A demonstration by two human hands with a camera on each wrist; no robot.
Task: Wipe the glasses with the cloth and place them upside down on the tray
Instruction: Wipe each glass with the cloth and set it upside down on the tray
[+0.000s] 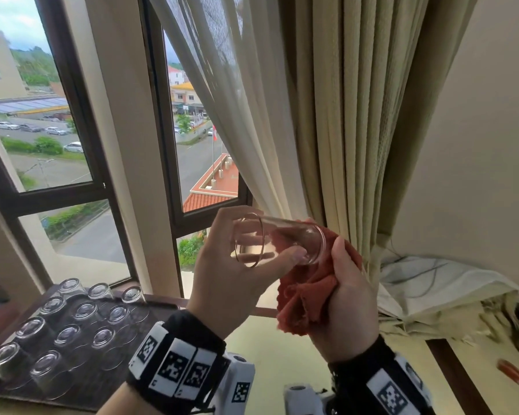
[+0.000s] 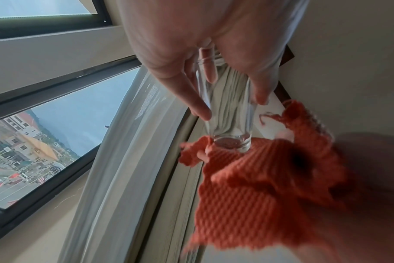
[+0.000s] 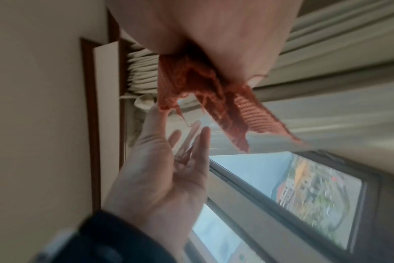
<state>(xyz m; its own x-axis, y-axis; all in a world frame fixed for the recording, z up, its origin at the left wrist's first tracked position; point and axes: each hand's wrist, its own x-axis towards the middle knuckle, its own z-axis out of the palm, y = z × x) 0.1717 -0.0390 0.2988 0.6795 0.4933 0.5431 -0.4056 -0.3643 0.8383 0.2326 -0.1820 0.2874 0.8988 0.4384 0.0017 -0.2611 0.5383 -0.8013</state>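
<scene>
Upper-floor hotel-like room: curtains (image 1: 327, 115), window (image 1: 192, 130) over street.

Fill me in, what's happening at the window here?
A person is wiping a clear glass. Their left hand holds it tilted on its side in the air, fingers around its wall, while the right hand grips a red cloth pressed against the glass's base. On the dark tray to the left, eleven other glasses already stand upside down in rows.

Soft daylight comes in through the window (image 1: 57, 121); the head view is sharp but bends at its edges, and both wrist views smear, especially the cloth (image 2: 259, 186).
</scene>
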